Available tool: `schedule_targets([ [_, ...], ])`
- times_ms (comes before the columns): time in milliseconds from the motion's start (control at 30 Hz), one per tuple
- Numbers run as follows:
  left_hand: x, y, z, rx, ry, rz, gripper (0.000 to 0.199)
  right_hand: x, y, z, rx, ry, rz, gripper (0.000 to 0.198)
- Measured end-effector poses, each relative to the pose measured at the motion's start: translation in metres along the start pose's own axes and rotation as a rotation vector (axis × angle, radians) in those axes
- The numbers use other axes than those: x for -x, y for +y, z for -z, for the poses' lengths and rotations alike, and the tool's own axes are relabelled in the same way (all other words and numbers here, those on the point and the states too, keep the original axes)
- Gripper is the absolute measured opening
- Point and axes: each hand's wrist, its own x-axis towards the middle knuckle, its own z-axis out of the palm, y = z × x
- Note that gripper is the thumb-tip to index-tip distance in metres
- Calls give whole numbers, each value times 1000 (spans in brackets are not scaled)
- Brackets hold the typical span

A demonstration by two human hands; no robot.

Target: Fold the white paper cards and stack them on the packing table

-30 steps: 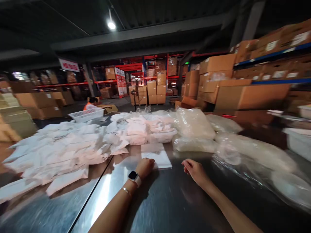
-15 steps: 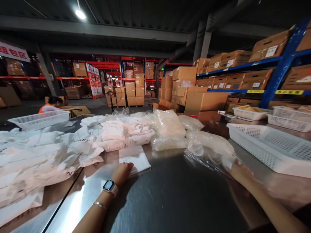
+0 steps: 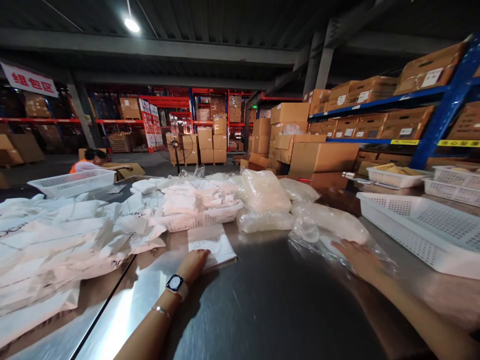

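Note:
On the metal table, my left hand [image 3: 195, 263], with a watch on its wrist, rests at the near edge of a flat white packet [image 3: 213, 243]. Its fingers are mostly hidden behind the back of the hand. To the right, my right hand [image 3: 357, 257] lies over a clear plastic bag [image 3: 330, 222] with pale contents, fingers stretched out and somewhat apart. Something white shows under its fingertips. Beyond the flat packet stands a white perforated basket [image 3: 204, 220] heaped with white packets [image 3: 180, 197].
A large pile of white bags [image 3: 56, 240] covers the table's left side. Stuffed clear bags [image 3: 264, 192] lie at centre back. A white basket [image 3: 412, 225] stands at right. Past the table are cartons [image 3: 322, 157], blue shelving [image 3: 435, 115] and a person [image 3: 90, 160].
My right hand has shifted left over the clear bag, and its fingers have spread; the white thing at its fingertips is now mostly covered. My left hand stays by the packet. The view has turned slightly left.

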Motion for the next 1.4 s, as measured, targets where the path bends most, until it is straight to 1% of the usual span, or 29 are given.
schedule_targets([
  [67, 1, 2, 4, -36, 29, 32, 36, 4, -12, 3, -9, -31, 139, 60],
  [100, 3, 5, 7, -58, 54, 50, 38, 4, -17, 4, -13, -31, 163, 56],
  [167, 6, 14, 14, -107, 123, 62, 38, -1, -27, 7, -14, 7, 107, 52],
  [233, 12, 28, 21, -149, 158, 16, 36, -10, -34, 10, -8, 41, 13, 54],
  [267, 15, 36, 23, -161, 143, -30, 34, -14, -37, 11, -1, 47, -22, 48],
  [300, 18, 43, 25, -168, 113, -84, 32, -18, -41, 14, 7, 47, -40, 38],
  [367, 23, 57, 26, -165, 35, -179, 27, -21, -53, 19, 17, 48, -21, 14],
  [433, 26, 65, 24, -159, -5, -231, 23, -15, -75, 25, 10, 78, 45, 12],
  [500, 27, 68, 21, -155, -14, -237, 24, 0, -110, 31, -24, 117, 160, 8],
  [600, 27, 64, 16, -147, -31, -204, 29, 34, -175, 45, -119, 195, 425, 5],
  [633, 27, 61, 15, -145, -37, -190, 31, 44, -197, 51, -163, 262, 551, 7],
  [667, 26, 59, 14, -142, -40, -179, 32, 51, -219, 58, -264, 465, 755, 17],
  [700, 25, 57, 13, -138, -40, -169, 32, 56, -238, 64, -344, 585, 900, 28],
  [767, 23, 52, 11, -128, -36, -151, 28, 58, -270, 73, -519, 737, 1115, 29],
  [800, 21, 51, 11, -122, -32, -141, 26, 56, -282, 74, -605, 757, 1172, 26],
  [833, 19, 49, 11, -116, -26, -131, 24, 54, -291, 72, -698, 765, 1193, 20],
  [900, 15, 46, 11, -106, -12, -118, 22, 49, -301, 61, -864, 757, 1192, 12],
  [967, 12, 44, 11, -96, 8, -127, 22, 48, -304, 46, -948, 718, 1190, 12],
  [1067, 9, 44, 11, -82, 35, -173, 20, 50, -303, 34, -950, 604, 1309, 19],
  [1167, 9, 43, 9, -64, 93, -220, 21, 50, -304, 35, -996, 505, 1414, 21],
  [1200, 9, 42, 8, -50, 128, -236, 23, 49, -305, 34, -1011, 479, 1424, 23],
  [1300, 9, 39, 3, 17, 236, -297, 31, 39, -304, 23, -991, 410, 1393, 31],
  [1400, 9, 37, -2, 71, 279, -350, 36, 25, -300, 2, -915, 341, 1309, 26],
])
